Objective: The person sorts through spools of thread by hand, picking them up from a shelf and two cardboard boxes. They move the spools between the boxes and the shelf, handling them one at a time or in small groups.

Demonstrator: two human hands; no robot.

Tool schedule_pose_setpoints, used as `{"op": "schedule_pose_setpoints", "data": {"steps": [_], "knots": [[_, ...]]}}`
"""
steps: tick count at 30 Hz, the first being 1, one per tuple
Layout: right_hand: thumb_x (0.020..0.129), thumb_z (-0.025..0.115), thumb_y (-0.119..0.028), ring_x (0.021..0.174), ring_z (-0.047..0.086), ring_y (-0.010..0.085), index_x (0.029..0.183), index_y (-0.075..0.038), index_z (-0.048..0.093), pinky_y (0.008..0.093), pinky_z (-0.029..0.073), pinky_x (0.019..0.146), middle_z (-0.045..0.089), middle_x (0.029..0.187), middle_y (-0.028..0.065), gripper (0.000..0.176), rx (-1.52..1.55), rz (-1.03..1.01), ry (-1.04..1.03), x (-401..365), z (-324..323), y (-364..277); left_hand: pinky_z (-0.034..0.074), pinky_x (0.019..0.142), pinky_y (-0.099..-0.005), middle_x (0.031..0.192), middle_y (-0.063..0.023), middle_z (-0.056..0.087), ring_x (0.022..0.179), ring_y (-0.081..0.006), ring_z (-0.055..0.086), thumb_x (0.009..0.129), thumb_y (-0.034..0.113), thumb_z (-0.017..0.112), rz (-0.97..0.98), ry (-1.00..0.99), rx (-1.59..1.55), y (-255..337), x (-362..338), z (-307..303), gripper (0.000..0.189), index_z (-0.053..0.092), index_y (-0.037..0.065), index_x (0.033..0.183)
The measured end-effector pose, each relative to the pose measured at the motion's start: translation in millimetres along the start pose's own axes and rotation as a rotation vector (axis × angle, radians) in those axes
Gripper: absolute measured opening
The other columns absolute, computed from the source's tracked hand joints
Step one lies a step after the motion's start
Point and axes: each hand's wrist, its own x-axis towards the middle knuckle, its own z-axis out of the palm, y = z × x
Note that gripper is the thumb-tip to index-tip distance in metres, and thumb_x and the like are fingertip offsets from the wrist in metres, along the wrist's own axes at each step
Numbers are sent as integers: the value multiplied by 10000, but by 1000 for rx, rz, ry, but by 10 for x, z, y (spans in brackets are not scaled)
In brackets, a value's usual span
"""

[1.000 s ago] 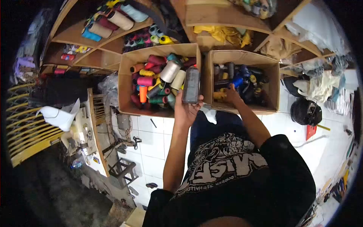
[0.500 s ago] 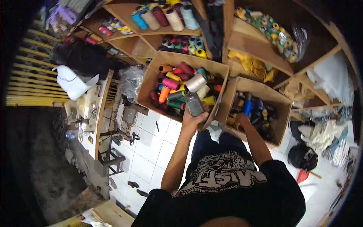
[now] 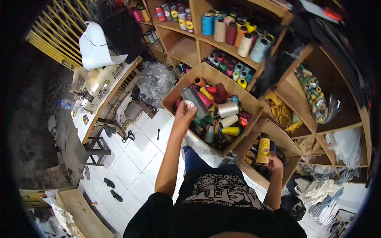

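Note:
My left hand (image 3: 184,116) is closed round a dark grey thread spool (image 3: 197,102), tilted above the left part of a large cardboard box (image 3: 170,96). That box holds several cones of thread, among them a pale silver one (image 3: 228,108) and a yellow one (image 3: 230,131). My right hand (image 3: 274,162) grips a yellow spool (image 3: 263,150) with a printed label, over a smaller cardboard box (image 3: 291,148) on the right. Dark spools lie inside the smaller box, partly hidden by my hand.
Wooden shelves (image 3: 222,44) with rows of thread cones stand behind the boxes. On the left is a sewing machine (image 3: 89,97) on a table (image 3: 117,85), with a dark stool (image 3: 97,150) below. Slippers (image 3: 109,183) lie on the tiled floor (image 3: 131,158).
The view has turned and shifted. My left hand has moved the grey spool to the left side of the large box. My right hand has come up out of the smaller box with a yellow spool.

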Motion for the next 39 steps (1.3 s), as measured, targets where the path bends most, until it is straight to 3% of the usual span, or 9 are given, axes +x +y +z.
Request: {"op": "schedule_pose_setpoints", "data": {"steps": [3,4,8,14,18,26,30,33,39], "knots": [[709,686,-314,582,521,88,1024,-1,572,209,399,488,598,761,15,458,-214,-85,-82,410,276,-192,430,863,-292,1063,-77,563,986,-163,541,806,108,660,106,11,209,433,461,-356,429,461,-12,1167],[704,690,-332,603,520,83,1031,7,572,198,390,505,595,750,10,486,-354,-93,-55,378,953,-568,448,791,-235,1132,-88,539,963,-134,541,793,129,672,164,29,230,535,664,-476,575,381,-8,1270],[718,693,-348,726,570,98,1152,17,531,212,423,596,630,912,42,591,-482,-76,-84,881,2114,-802,452,807,-261,1032,-76,593,926,-139,565,732,132,738,253,94,432,1194,1418,-903,499,505,-23,1146],[741,680,-312,944,564,164,1230,31,458,270,447,794,588,1084,82,637,-236,-134,-182,1435,3089,-448,450,799,-262,971,-71,625,868,-124,582,713,78,743,449,-58,569,1828,2239,-1133,476,532,-40,1124],[752,673,-318,926,550,153,1198,44,469,258,434,771,582,1057,74,609,-70,-164,-110,1347,3467,-331,478,759,-265,954,-92,650,859,-129,603,706,110,750,476,-116,539,1822,3003,-1323,503,540,-36,1139],[809,647,-224,912,525,119,1170,12,503,258,427,781,580,1017,33,455,-336,-260,65,1468,3814,-495,486,715,-280,942,-97,660,809,-152,621,656,58,760,501,-193,611,1560,4212,-1276,538,544,-39,1139],[818,641,-159,970,536,131,1169,25,498,281,421,860,581,1048,47,422,-416,-473,185,1975,4358,-906,487,713,-281,935,-139,654,812,-162,623,658,27,729,526,-293,601,1511,4714,-1190,533,518,-117,1125],[810,639,-164,970,544,141,1148,29,515,296,421,874,587,1068,65,409,-398,-580,245,2502,4626,-1086,478,714,-258,933,-96,660,798,-128,614,707,59,718,483,-307,795,1518,4926,-1211,448,555,-46,1111],[788,679,-172,949,552,132,1122,7,520,284,419,857,597,1021,51,411,-185,-657,321,3213,5254,-1327,474,741,-319,942,-149,639,827,-209,617,693,127,745,603,-411,777,1529,5019,-1190,481,550,-44,1098]]}}
